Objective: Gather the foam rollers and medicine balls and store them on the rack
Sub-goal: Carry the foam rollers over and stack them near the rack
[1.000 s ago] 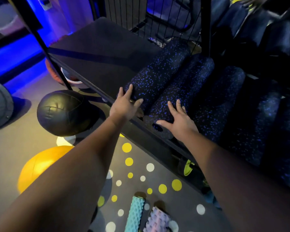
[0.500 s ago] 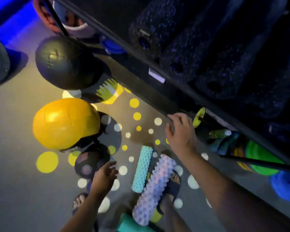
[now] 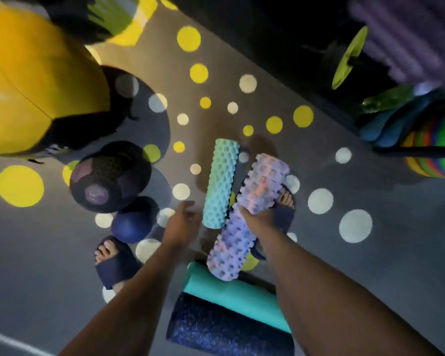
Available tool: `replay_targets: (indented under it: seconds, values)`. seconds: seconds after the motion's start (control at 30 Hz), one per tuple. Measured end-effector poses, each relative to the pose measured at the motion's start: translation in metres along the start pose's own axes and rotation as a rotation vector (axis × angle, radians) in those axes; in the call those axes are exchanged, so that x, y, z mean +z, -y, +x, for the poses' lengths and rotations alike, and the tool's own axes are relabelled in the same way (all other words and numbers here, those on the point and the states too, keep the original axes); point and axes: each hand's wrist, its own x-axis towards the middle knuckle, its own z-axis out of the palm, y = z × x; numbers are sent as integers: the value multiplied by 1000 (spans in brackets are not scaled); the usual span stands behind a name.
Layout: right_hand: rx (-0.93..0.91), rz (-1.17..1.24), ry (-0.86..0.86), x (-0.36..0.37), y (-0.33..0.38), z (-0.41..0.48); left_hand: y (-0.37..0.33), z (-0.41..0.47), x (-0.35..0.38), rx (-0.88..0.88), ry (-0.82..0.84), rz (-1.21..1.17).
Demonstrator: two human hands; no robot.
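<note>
Grey gym floor with projected dots, dim light. Right hand wrapped around pastel knobbly roller at its middle, roller tilted over the foot. Left hand spread loosely, empty, just beside mint bumpy roller lying on the floor. Still on the floor: teal smooth roller, speckled dark roller, yellow ball, black ball, small blue ball. Rack edge at right, contents unclear. Most gathering looks left to do.

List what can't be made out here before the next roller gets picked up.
- Right hand fingers: head view, hidden under the pastel ridged roller.
- Yellow ball: cut off by the left and top edges, motion-blurred.
- Speckled dark roller: ends hidden by both forearms.
- Rack: too dark.
</note>
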Motion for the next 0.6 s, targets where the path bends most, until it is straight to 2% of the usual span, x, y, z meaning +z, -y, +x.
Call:
replay_targets:
  seconds: [0.07,0.17,0.3,0.43,0.6]
  values:
    - [98,88,-11,34,-12,58,15,59,38,-11,17,6]
    - [228,133,-160,67,-33,104,35,122,85,-42,48,9]
    - [95,36,-303,67,-54,109,37,144,108,22,41,41]
    - [13,7,-305,44,-45,70,26,100,79,-74,43,-67]
    - [-291,-6,-325,-1,17,-67,13,-18,-28,-142,-30,-317]
